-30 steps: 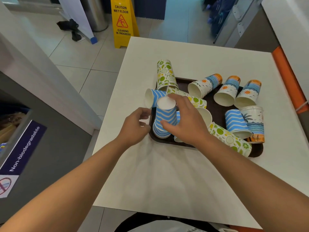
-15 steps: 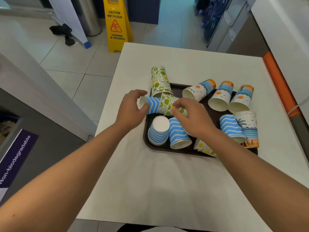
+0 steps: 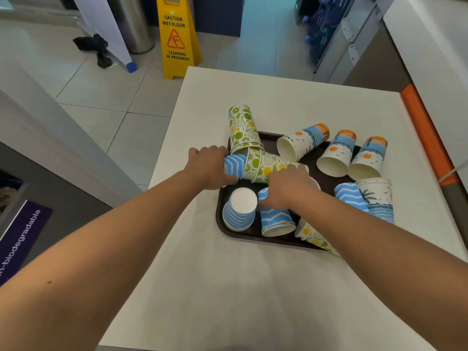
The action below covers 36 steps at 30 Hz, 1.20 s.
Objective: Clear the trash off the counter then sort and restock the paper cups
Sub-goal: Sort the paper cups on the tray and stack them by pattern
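A dark brown tray on the white counter holds several paper cups lying about. My left hand grips the rim end of a blue zigzag cup lying on its side, nested against a green citrus cup stack. My right hand rests over the top of another blue zigzag cup. A blue zigzag cup stands upside down at the tray's front left. Three sunset cups lie at the back right. A second green citrus stack pokes over the tray's far edge.
A non-biodegradable bin sits low on the left. A yellow wet-floor sign stands on the tiled floor beyond the counter. An orange strip borders the counter's right side. A palm-print cup stands at the tray's right.
My right hand set the upside-down blue cup on the tray and shifted to another blue cup. My left hand moved up and closed on the lying blue cup.
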Tool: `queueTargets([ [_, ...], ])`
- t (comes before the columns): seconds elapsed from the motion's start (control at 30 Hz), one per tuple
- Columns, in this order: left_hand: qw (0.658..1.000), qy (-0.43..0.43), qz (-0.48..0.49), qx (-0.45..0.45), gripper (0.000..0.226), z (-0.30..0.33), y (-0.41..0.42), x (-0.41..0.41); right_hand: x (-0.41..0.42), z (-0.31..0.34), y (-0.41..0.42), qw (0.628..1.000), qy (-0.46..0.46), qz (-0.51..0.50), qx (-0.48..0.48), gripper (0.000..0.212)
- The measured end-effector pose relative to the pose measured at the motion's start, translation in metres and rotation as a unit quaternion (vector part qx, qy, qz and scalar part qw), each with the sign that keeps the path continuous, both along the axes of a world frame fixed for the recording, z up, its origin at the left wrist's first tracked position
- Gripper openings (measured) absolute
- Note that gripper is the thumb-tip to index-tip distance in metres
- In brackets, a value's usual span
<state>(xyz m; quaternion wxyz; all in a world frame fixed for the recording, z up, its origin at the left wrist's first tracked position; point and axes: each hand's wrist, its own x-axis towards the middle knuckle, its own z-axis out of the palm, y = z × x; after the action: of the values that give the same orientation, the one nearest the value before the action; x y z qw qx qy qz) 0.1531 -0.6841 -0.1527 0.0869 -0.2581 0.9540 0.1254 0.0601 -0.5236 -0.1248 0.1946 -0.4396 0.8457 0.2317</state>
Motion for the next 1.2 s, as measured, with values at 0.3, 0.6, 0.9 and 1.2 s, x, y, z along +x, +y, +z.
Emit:
queueTargets([
  [0.3, 0.975, 0.109, 0.12, 0.154, 0.069, 0.013, 0.004, 0.025, -0.004, 0.001, 0.019, 0.992, -0.024, -0.06, -0.111, 0.071],
  [0.6, 0.898, 0.25, 0.222, 0.288, 0.044, 0.019, 0.012, 0.054, 0.01, 0.038, 0.042, 0.84, -0.152, -0.223, -0.471, 0.068],
  [0.9, 0.777, 0.394, 0.289, 0.397, 0.046, 0.039, 0.03, 0.068, 0.07, 0.039, 0.036, 0.678, -0.243, -0.178, -0.671, 0.071],
  [1.2, 0.732, 0.464, 0.195, 0.458, 0.059, 0.045, 0.049, 0.08, 0.082, -0.037, 0.045, 0.729, -0.29, -0.179, -0.594, 0.07],
])
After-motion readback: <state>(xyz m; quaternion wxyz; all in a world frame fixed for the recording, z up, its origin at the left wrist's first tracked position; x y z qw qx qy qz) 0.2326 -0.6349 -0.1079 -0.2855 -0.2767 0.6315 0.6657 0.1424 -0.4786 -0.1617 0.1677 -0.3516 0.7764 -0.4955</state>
